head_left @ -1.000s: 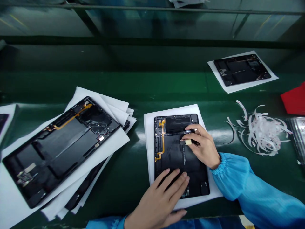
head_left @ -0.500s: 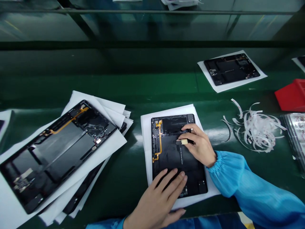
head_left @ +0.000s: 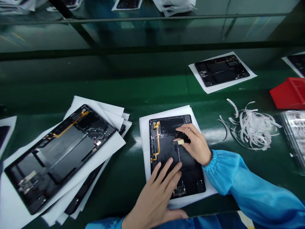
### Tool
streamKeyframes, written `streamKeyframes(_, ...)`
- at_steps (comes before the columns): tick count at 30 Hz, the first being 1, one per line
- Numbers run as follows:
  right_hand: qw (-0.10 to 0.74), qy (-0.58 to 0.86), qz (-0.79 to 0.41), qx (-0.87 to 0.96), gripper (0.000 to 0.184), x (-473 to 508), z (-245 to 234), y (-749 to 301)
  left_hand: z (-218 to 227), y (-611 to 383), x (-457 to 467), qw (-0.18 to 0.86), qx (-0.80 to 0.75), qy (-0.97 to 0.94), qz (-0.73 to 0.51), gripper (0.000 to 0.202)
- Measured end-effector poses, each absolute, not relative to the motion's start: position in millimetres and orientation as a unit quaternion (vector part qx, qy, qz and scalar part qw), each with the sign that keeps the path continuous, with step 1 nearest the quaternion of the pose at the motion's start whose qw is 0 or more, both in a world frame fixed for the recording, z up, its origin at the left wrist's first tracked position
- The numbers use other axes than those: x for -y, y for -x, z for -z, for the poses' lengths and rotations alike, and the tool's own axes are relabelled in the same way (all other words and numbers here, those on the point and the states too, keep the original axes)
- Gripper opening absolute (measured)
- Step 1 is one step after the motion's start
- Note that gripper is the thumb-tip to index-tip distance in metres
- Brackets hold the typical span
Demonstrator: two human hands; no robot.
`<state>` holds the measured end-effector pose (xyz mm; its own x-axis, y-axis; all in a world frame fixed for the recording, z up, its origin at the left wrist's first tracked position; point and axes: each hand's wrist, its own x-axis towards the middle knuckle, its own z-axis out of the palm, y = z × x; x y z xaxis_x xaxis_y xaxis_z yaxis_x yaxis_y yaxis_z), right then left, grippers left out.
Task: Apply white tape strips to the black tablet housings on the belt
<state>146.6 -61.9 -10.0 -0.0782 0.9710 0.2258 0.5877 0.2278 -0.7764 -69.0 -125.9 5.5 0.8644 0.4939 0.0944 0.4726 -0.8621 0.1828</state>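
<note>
A black tablet housing (head_left: 166, 149) lies face up before me on white paper sheets (head_left: 144, 140), its inside showing an orange flex cable (head_left: 158, 140) along the left side. My left hand (head_left: 157, 194) rests flat over the housing's lower left part, fingers spread. Above it, my right hand (head_left: 194, 143) is pinched over the upper right part. Between its fingers is a small piece with a dark rounded tip and a pale yellow block (head_left: 181, 142). The right fingertips are partly hidden, and I cannot tell whether the piece touches the housing.
To the left, another tablet housing (head_left: 71, 143) tops an untidy stack with white sheets (head_left: 114, 143). A further housing (head_left: 221, 70) lies on paper at the back right. Curled white strips (head_left: 256, 130) sit in a heap, near a red bin (head_left: 289, 93) and clear plastic trays (head_left: 296, 127).
My left hand has slid up the housing a little, its fingers spread wider, uncovering a small circuit area near the bottom. My right hand keeps its pinch. The whole view has shifted slightly.
</note>
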Motion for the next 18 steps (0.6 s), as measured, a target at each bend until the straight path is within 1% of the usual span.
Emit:
streamKeyframes(2,0.415,0.571,-0.265,0.657,0.022,61,8,-147,-6,66,122,0.075,-0.259,-0.961,-0.062,0.085)
streamKeyframes(4,0.46,0.573,-0.271,0.621,0.014,60,5,-147,-7,62,116,0.068,-0.267,-0.96,-0.054,0.086)
streamKeyframes(7,0.493,0.576,-0.277,0.59,0.009,61,4,-149,-9,53,103,0.063,-0.293,-0.953,-0.055,0.086)
streamKeyframes(13,0.484,0.576,-0.294,0.589,0.009,63,6,-150,-7,40,82,0.039,-0.339,-0.937,-0.07,0.087)
streamKeyframes(18,0.476,0.571,-0.295,0.6,0.011,65,3,-151,-5,37,89,0.041,-0.398,-0.913,-0.08,0.078)
